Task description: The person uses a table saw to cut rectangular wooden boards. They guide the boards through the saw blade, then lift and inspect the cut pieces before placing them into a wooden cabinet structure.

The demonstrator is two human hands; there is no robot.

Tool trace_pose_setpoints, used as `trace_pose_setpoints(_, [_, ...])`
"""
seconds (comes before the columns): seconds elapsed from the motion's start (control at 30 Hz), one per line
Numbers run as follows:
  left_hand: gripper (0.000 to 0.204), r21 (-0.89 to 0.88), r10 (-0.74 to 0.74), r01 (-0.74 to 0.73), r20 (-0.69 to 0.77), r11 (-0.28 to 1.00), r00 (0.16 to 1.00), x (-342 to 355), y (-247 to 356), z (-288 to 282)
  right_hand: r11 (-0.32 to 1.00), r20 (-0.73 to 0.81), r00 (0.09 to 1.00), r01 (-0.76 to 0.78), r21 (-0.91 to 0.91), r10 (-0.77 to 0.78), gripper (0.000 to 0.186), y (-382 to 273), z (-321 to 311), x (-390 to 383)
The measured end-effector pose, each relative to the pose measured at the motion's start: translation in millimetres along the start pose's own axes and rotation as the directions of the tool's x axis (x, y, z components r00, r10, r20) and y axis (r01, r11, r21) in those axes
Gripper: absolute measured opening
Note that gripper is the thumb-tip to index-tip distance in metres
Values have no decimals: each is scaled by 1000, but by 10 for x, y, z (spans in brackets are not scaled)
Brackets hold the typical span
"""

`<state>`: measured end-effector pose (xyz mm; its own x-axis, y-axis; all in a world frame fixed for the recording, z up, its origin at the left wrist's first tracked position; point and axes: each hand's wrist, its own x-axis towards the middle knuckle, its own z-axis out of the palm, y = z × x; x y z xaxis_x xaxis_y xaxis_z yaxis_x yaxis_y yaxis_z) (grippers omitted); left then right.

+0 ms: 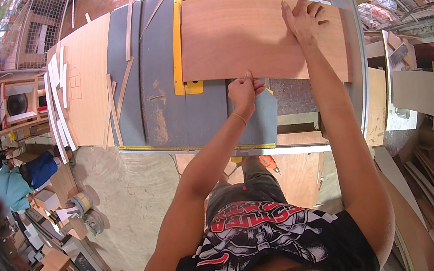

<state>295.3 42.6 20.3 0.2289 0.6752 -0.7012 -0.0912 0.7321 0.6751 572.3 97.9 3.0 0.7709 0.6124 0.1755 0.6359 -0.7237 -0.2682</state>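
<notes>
A reddish plywood panel point(246, 33) lies on the grey saw table point(155, 59), its left end over a yellow insert plate point(177, 50). My left hand point(244, 93) is at the panel's near edge, thumb on the rim and the other fingers curled, gripping it. My right hand point(304, 22) rests with fingers spread on top of the panel, toward its far right. A metal rail point(355, 37) runs along the table's right side. A pale board point(93, 99) on the left carries thin wood strips point(127, 93).
Another person point(20, 180) bends among wooden pieces at the left. A speaker box point(13, 103) stands beyond the white strips. Stacked offcuts point(429, 203) crowd the right, and mesh panels point(41, 30) stand at the back left. An orange tool point(269, 164) lies below the table's front edge.
</notes>
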Motion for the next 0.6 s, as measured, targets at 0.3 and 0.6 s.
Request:
trace_pose_setpoints(0.3, [33,-12,5,-5,-8,1000,1000,57,23,28,1000,-4,1000,0,24,0,97,-18,37,63])
trace_pose_setpoints(0.6, [30,-30,-13,13,1,999,1000,123,25,114,997,-54,999,5,71,-1,96,44,46,123])
